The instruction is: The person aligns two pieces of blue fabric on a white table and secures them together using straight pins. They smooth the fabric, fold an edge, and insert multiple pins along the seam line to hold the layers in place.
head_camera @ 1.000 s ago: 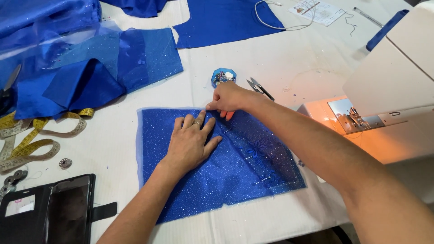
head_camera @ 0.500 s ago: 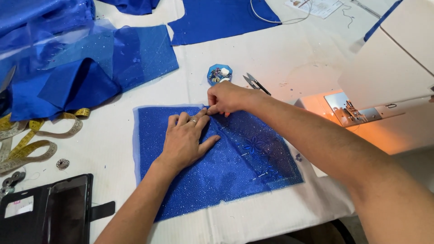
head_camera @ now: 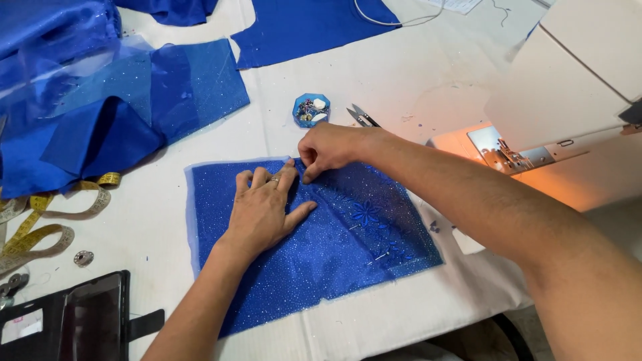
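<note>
Hands barely moved since earlier: left hand [head_camera: 264,207] still flat, fingers spread on glittery blue fabric [head_camera: 334,257]; right hand [head_camera: 331,148] fingers pinched narrow on its top edge.

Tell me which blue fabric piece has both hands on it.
The glittery blue panel nearest the person, with a floral motif; left hand flat, right hand pinching its top edge. Other pieces lie untouched.

Dark phone screen [head_camera: 92,321] in black wallet case at bottom left, white rectangular label [head_camera: 20,325] beside it
</note>
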